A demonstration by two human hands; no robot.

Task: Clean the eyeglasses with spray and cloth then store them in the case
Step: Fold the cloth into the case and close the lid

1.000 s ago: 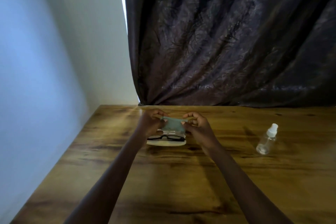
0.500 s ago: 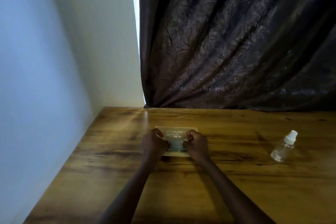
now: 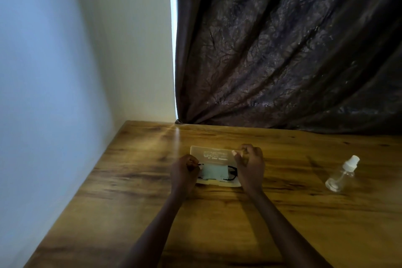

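A pale translucent eyeglasses case [image 3: 212,154] lies open in the middle of the wooden table, its printed lid tilted back. Black-framed eyeglasses [image 3: 231,175] rest in its lower half, and a folded pale green cloth [image 3: 214,172] covers their middle. My left hand [image 3: 182,175] curls against the case's left end, fingertips at the frame's corner. My right hand [image 3: 250,165] sits at the right end and pinches the lid's right edge between thumb and fingers. A small clear spray bottle [image 3: 341,175] with a white nozzle stands well to the right, apart from both hands.
The wooden table [image 3: 217,224] meets a white wall [image 3: 54,137] on the left. A dark crinkled curtain [image 3: 282,61] hangs behind its far edge. Bare wood lies between the case and the bottle, and towards me.
The cloth, held up in both hands a second ago, now lies on the eyeglasses in the case. My right hand has moved up to the lid's edge.
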